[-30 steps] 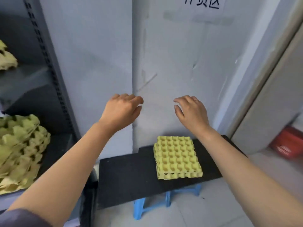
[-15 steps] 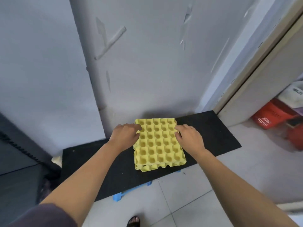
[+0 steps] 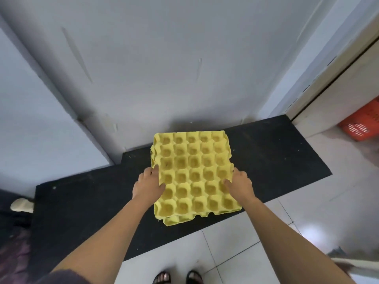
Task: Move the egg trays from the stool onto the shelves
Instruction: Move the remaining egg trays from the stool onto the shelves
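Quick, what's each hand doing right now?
Left hand: grips the left edge of the top egg tray.
Right hand: grips the same tray's right edge.

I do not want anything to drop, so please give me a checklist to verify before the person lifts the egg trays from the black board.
1. Left hand grips the left edge of the top tray: ok.
2. Right hand grips the right edge: ok.
3. Trays stacked in line: not ok, the lower tray sticks out at the near edge.
4. Fingers also catch the lower tray: cannot tell.
5. Cups of the top tray are empty: ok.
6. Way to the shelves is free: cannot tell, the shelves are out of view.
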`<state>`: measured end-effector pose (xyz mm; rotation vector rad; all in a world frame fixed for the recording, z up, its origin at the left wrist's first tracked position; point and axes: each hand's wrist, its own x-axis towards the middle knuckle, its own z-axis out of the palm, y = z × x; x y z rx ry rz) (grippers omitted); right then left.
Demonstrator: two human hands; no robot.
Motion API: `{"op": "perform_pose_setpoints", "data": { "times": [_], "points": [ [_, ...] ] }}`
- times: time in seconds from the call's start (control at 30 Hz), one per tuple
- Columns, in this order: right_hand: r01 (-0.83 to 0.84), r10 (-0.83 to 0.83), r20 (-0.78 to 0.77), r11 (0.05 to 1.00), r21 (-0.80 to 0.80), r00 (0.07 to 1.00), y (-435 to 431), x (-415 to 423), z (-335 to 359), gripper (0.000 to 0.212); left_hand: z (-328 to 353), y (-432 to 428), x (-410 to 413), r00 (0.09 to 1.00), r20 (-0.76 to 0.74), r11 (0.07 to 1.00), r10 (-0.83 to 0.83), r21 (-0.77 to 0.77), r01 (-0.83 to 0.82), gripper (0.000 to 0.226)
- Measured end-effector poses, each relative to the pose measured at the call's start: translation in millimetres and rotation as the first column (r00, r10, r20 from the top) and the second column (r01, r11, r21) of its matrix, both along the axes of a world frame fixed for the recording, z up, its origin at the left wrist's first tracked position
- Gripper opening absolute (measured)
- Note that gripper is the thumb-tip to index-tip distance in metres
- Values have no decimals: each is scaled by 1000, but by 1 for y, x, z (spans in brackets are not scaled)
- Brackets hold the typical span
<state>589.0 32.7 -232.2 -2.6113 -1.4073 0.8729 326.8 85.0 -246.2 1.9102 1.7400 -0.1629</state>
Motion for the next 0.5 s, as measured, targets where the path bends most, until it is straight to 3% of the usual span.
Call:
{"op": "perform_pose_setpoints", "data": {
  "times": [0.07,0.13,0.2,0.33,0.5],
  "points": [
    [137,-138,-84,990,-23,987,7,4,-25,56,-29,4,6,957,126,958,263,-155,-243,78],
    [263,-262,-160,965,-19,952,12,6,-43,50,-48,5,10,883,192,885,429,-286,-368,70],
    [329,-323,-163,944,13,932,13,7,-51,48,-57,5,12,871,179,871,457,-290,-397,58],
    [364,-331,-231,923,121,915,12,9,-37,44,-43,9,12,851,176,856,495,-269,-442,61],
    [364,-308,-274,913,183,911,12,4,-9,40,-23,10,1,827,274,862,491,-286,-418,54]
  ]
}}
